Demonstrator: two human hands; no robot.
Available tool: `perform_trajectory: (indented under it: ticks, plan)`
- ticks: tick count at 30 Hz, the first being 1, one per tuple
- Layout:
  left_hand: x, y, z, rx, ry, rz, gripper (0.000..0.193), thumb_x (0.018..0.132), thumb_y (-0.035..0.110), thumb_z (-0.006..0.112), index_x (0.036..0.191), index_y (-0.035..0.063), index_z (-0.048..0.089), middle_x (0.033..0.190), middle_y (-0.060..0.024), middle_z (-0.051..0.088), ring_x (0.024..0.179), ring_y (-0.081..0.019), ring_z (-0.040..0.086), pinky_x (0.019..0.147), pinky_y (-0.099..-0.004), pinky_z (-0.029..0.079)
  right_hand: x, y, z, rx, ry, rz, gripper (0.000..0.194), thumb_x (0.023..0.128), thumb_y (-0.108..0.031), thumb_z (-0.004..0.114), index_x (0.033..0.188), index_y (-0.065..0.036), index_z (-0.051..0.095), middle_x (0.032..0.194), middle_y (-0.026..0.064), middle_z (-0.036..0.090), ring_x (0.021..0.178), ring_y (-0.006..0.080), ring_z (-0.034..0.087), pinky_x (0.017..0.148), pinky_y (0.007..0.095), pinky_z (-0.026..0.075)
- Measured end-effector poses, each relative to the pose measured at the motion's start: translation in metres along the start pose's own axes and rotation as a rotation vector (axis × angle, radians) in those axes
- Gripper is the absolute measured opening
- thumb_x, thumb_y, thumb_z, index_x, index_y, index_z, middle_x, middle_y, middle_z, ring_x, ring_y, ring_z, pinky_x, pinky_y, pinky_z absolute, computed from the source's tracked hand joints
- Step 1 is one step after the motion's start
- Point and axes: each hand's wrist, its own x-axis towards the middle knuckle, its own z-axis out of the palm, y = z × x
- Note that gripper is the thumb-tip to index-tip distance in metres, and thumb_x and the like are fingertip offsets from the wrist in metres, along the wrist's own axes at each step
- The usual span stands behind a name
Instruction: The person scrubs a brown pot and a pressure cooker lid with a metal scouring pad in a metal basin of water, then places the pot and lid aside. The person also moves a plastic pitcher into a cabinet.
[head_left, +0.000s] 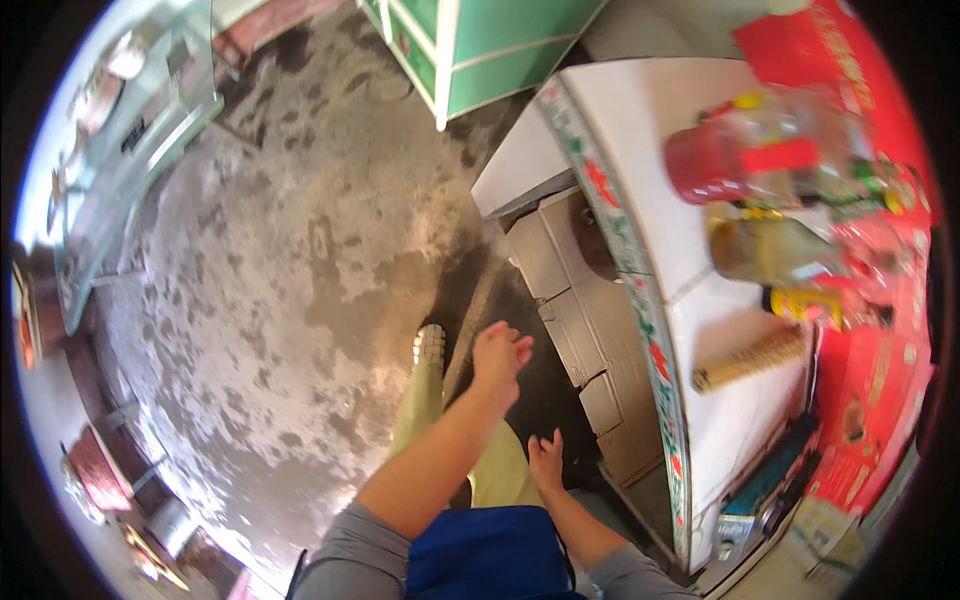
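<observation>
My left hand (499, 360) hangs in front of my body over the dark floor, fingers loosely curled, with nothing seen in it. Lower and to the right, my right hand (546, 459) is beside my thigh, its fingers apart and holding nothing that shows. Neither hand touches the white tiled counter (720, 330) on the right. Flattened cardboard (592, 337) lies under the counter, right of my hands. Below my forearms are a blue apron (487, 551) and light green trousers (506, 469).
Jars and bottles (780, 247) crowd the counter against red printed sheeting (870, 405), near a wooden block (750, 358). A green cabinet (510, 52) stands ahead. At the left is a glass-topped table (150, 157). The concrete floor (300, 225) has dark patches.
</observation>
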Motion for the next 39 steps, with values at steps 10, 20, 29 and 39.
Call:
perform_trajectory:
  ticks: [10, 20, 29, 39]
  plan:
    - [-0.234, -0.001, -0.011, 0.219, -0.442, -0.121, 0.039, 0.089, 0.01, 0.056, 0.126, 0.0046, 0.044, 0.112, -0.0114, 0.058, 0.094, -0.0235, 0.062, 0.08, -0.034, 0.05, -0.174, 0.072, -0.122, 0.563, 0.511, 0.206, 0.047, 0.089, -0.018, 0.061, 0.13, -0.005, 0.043, 0.098, 0.0085, 0.062, 0.074, 0.0145, 0.061, 0.057, 0.0277, 0.049]
    - [-0.305, -0.02, -0.121, 0.788, -0.455, -0.354, 0.018, 0.086, 0.003, 0.055, 0.103, 0.0082, 0.055, 0.092, -0.009, 0.063, 0.086, -0.0226, 0.062, 0.073, -0.0323, 0.049, -0.458, 0.151, 0.135, 1.286, 0.698, 0.808, 0.03, 0.084, -0.013, 0.062, 0.112, -0.007, 0.051, 0.084, 0.0076, 0.062, 0.067, 0.0196, 0.063, 0.051, 0.032, 0.048]
    - [-0.4, -0.066, -0.244, 1.248, -0.564, -0.582, 0.017, 0.089, 0.008, 0.057, 0.105, 0.0079, 0.055, 0.098, -0.009, 0.061, 0.088, -0.0211, 0.06, 0.075, -0.0304, 0.05, -0.615, 0.109, 0.355, 1.573, 0.733, 0.923, 0.029, 0.09, -0.017, 0.056, 0.115, -0.002, 0.053, 0.083, 0.008, 0.063, 0.066, 0.018, 0.064, 0.054, 0.0306, 0.051]
    - [-0.471, -0.077, -0.444, 1.705, -0.59, -0.849, 0.017, 0.089, 0.008, 0.053, 0.106, 0.0093, 0.056, 0.101, -0.0084, 0.065, 0.089, -0.0205, 0.063, 0.076, -0.032, 0.05, -0.732, 0.045, 0.583, 2.003, 1.014, 0.968, 0.028, 0.092, -0.022, 0.056, 0.114, -0.005, 0.055, 0.086, 0.0118, 0.066, 0.067, 0.0212, 0.065, 0.056, 0.0339, 0.052]
